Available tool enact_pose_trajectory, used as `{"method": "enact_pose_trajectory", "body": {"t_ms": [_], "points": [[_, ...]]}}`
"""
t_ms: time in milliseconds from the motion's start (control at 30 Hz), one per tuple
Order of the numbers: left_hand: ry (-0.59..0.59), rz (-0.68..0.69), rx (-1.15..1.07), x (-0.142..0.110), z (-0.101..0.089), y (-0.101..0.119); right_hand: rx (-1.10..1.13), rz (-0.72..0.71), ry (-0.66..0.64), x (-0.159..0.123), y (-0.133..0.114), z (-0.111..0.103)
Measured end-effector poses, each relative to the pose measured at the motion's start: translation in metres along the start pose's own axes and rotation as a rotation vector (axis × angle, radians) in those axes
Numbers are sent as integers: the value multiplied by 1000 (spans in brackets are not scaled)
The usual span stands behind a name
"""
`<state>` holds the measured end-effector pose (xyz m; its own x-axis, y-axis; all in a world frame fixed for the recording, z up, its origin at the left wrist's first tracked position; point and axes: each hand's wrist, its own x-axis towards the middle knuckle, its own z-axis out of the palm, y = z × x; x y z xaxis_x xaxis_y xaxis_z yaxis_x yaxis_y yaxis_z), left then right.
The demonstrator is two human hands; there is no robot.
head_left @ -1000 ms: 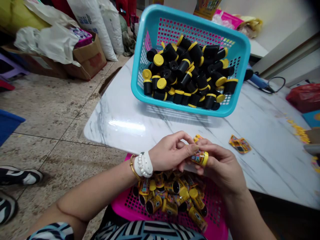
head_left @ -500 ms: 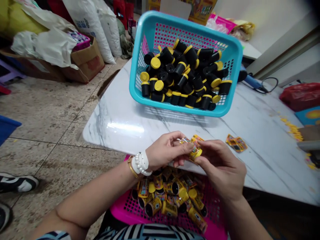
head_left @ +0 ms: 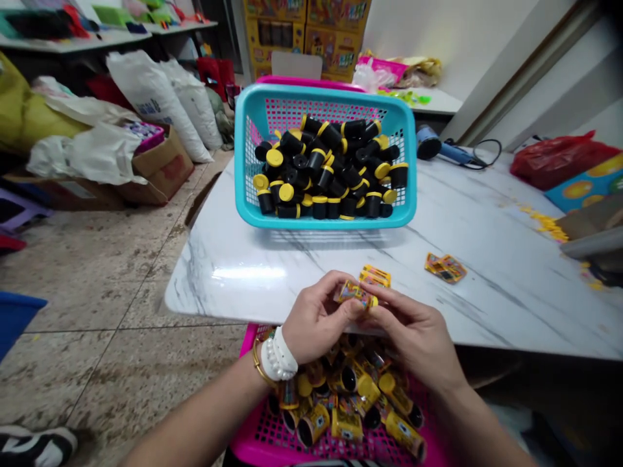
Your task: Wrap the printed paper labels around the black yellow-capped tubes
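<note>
Between my two hands is a small canister (head_left: 354,294) with a yellow lid and a colourful printed wrapper. My left hand (head_left: 324,316) is closed around its left part, thumb along the near side. The fingers of my right hand (head_left: 413,331) pinch its lidded right end. Just beyond the fingers lie printed yellow sleeves (head_left: 376,275) on the marbled table (head_left: 233,279). Below my hands, a pink basket (head_left: 250,434) holds many wrapped canisters (head_left: 347,425). A turquoise basket (head_left: 326,224) on the table holds plain black canisters (head_left: 318,207) with yellow lids.
More flat printed sleeves (head_left: 446,267) lie to the right on the table. A blue corded tool (head_left: 455,152), a red plastic bag (head_left: 559,162) and scattered yellow bits (head_left: 548,224) are farther right. White sacks (head_left: 150,104) and a cardboard box (head_left: 160,168) stand on the floor at left.
The view has tilted up and turned, showing stacked yellow boxes at the back. The canister is turned more sideways in my hands, its printed side now showing, and both hands still hold it.
</note>
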<state>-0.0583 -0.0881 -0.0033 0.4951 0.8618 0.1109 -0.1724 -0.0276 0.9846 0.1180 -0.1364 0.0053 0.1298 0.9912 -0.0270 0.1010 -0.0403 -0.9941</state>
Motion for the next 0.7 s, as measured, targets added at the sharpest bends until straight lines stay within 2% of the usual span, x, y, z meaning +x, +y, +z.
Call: {"method": "enact_pose_trajectory", "body": {"t_ms": [100, 167, 233, 367, 433, 467, 533, 633, 700], "points": [[2, -95, -9, 3, -2, 7, 2, -123, 59, -2, 0, 1], [32, -121, 42, 4, -2, 9, 53, -132, 85, -1, -1, 2], [60, -17, 174, 4, -3, 9, 133, -29, 53, 3, -1, 2], [68, 304, 460, 3, -2, 3, 354, 247, -68, 15, -1, 1], [27, 356, 492, 3, -1, 1, 416, 304, -108, 19, -1, 0], [10, 350, 476, 3, -1, 1, 405, 290, -115, 19, -1, -1], [36, 261, 377, 3, 1, 3, 311, 161, -72, 19, -2, -3], [143, 4, 159, 5, 3, 11, 151, -104, 54, 16, -4, -6], [133, -108, 84, 6, 3, 16, 98, -200, 90, 15, -6, -7]]}}
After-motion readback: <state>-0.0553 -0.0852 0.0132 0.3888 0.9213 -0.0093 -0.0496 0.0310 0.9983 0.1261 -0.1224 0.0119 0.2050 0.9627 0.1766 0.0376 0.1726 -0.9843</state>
